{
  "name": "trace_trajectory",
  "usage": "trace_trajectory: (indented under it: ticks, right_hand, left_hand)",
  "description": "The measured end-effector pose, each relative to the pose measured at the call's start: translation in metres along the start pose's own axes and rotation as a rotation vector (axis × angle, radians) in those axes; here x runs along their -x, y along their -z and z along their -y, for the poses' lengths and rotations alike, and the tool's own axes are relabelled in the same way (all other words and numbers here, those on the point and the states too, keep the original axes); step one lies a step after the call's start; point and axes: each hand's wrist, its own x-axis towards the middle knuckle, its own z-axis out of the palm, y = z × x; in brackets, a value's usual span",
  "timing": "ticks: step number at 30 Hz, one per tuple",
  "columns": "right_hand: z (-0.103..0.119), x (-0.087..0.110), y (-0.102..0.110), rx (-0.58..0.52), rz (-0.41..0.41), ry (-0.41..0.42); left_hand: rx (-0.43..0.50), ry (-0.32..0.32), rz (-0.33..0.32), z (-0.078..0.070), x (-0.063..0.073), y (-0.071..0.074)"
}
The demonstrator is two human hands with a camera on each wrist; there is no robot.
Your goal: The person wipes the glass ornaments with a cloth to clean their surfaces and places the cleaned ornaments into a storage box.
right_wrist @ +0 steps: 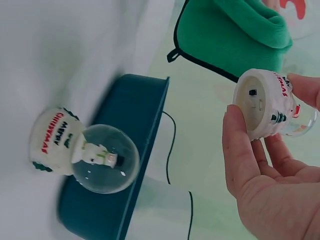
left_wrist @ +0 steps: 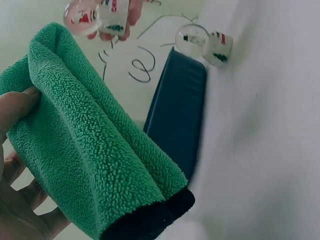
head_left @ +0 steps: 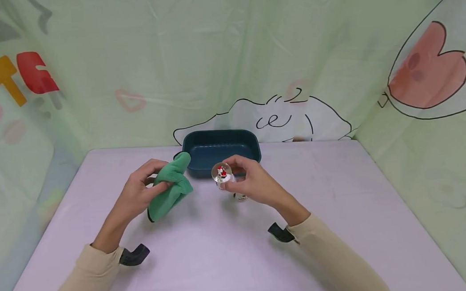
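Note:
In the head view my left hand (head_left: pixel 137 191) holds a folded green towel (head_left: pixel 172 185) with dark edging, pinched between thumb and fingers above the table. My right hand (head_left: pixel 257 179) grips a small snow globe (head_left: pixel 221 172) by its white base, its clear ball tilted left and a red-and-white figure inside. The right wrist view shows the underside of that base (right_wrist: pixel 252 107), turned toward the camera. A second snow globe (right_wrist: pixel 52 142), with a white figure inside and Christmas lettering on its base, stands on the table; my right hand hides most of it in the head view.
A dark blue rectangular tray (head_left: pixel 221 155) sits at the table's back edge, just beyond both hands. The table has a pale lilac cover (head_left: pixel 208 262). Light green printed curtains (head_left: pixel 211 53) hang behind and at both sides.

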Motion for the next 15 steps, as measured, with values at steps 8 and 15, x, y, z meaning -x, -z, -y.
trace_trajectory:
  ticks: [8, 15]
  right_hand:
    - [0.010, 0.000, 0.005, -0.010, 0.007, 0.069]
    - [0.017, -0.002, 0.003, 0.005, -0.010, 0.095]
  left_hand:
    - [0.077, -0.056, -0.019, -0.020, -0.009, -0.015]
    - [0.134, -0.099, -0.031, -0.039, -0.017, -0.028]
